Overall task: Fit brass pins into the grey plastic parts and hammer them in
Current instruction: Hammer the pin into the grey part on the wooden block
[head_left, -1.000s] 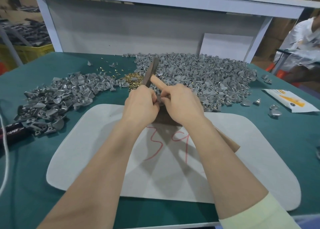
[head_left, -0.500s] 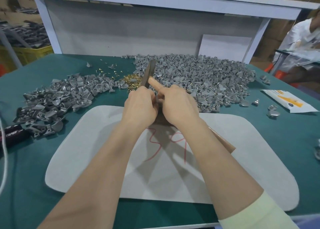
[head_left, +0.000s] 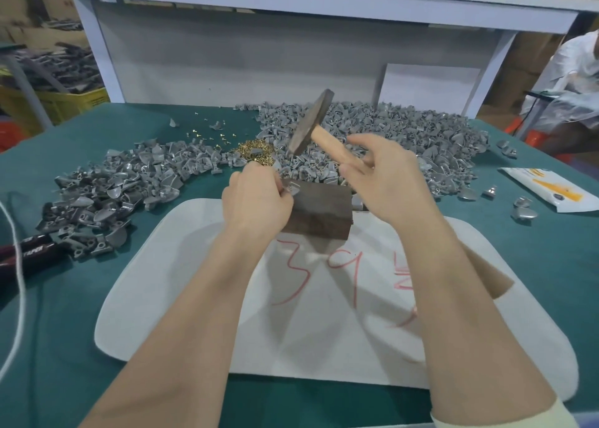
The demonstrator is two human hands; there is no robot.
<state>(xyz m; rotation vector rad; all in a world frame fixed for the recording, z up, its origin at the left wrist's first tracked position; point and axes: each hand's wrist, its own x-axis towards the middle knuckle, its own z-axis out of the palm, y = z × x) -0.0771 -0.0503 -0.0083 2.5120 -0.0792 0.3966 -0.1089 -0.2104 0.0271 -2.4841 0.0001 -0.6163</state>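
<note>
Your left hand point(head_left: 256, 201) sits at the left edge of a dark block point(head_left: 319, 214). Its grip is pinched closed on one small grey part point(head_left: 292, 188), held against the block's top edge. Whether a pin sits in that part is too small to tell.

Your right hand point(head_left: 389, 181) has its grip curled round the wooden handle of a hammer point(head_left: 312, 120), with the index finger stretched out. The hammer's head hangs tilted in the air, above and beyond the block.

The block stands on a white mat point(head_left: 194, 298) marked with red numbers, on a green counter point(head_left: 64, 330). Just beyond your left hand lies a small heap of brass pins point(head_left: 256, 149). A large pile point(head_left: 405, 136) of grey parts spreads behind the hammer, and a second pile point(head_left: 113, 194) lies to the left. Pliers point(head_left: 29, 256) lie at the far left.
</note>
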